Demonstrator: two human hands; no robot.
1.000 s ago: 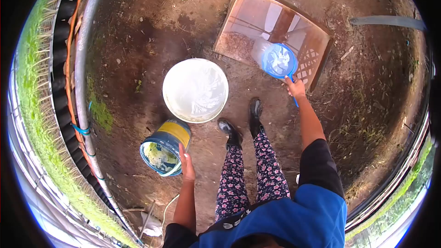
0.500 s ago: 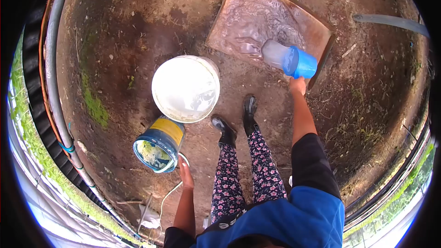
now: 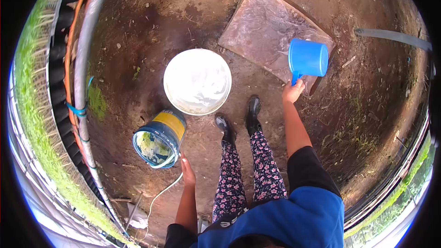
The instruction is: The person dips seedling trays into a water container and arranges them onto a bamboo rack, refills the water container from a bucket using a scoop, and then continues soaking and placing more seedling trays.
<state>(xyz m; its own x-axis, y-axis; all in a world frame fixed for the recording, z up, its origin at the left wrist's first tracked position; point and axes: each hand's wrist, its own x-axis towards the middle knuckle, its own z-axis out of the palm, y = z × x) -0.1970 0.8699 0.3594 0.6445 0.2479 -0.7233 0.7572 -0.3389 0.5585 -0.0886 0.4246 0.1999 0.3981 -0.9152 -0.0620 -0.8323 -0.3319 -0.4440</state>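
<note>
My right hand point(image 3: 292, 91) grips the handle of a blue dipper point(image 3: 308, 58), which is tipped on its side over a wet, square, shallow slab or basin point(image 3: 262, 27). Its mouth faces left. Beside the rim of a dark blue bucket with a yellow band point(image 3: 171, 125) is my left hand point(image 3: 187, 170), fingers stretched out; whether it touches the bucket is unclear. Pale and greenish stuff shows inside that tilted bucket. A large white bucket point(image 3: 197, 81) with whitish liquid stands between the two hands, ahead of my boots.
A grey pipe point(image 3: 392, 36) lies at the right. Along the left run a metal rail point(image 3: 82, 78) and an orange cable point(image 3: 68, 64). My black boots point(image 3: 253, 110) stand on bare soil. A thin pale hose point(image 3: 158, 195) lies near my left forearm.
The dipper has tipped over from upright, and its liquid has poured onto the slab, where the surface was rippling and is now calmer. My left hand remains by the blue bucket.
</note>
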